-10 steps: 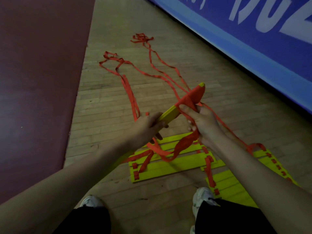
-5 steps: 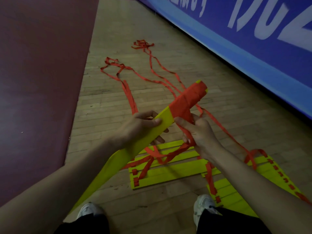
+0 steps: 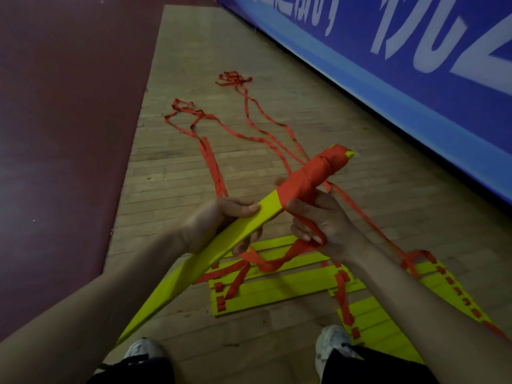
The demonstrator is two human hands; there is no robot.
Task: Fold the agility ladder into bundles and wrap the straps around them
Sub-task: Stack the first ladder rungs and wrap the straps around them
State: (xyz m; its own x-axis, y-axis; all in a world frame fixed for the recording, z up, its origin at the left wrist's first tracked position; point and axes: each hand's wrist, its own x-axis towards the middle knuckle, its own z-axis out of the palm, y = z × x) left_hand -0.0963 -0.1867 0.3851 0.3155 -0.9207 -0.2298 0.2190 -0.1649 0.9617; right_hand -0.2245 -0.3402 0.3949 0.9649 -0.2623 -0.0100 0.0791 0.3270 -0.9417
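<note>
A long bundle of yellow ladder rungs [image 3: 194, 261] slants from lower left to upper right in front of me. Its far end is wound in orange strap [image 3: 313, 176]. My left hand [image 3: 216, 225] grips the bundle's middle, thumb on top. Just right of it, my right hand [image 3: 324, 223] holds a length of orange strap, fingers curled round it below the wrapped part. Loose orange strap [image 3: 210, 159] trails away over the floor. More yellow rungs [image 3: 279, 295] lie flat on the floor below my hands.
A wooden floor strip [image 3: 177, 176] runs ahead, with a dark red floor area [image 3: 61, 134] on the left. A blue banner wall [image 3: 388, 67] slants along the right. My two white shoes [image 3: 332, 345] stand at the bottom beside another yellow rung stack [image 3: 379, 325].
The bundle has swung up and turned so its yellow face shows longer toward the lower left. My right hand has dropped under the wrapped end, pulling the strap down.
</note>
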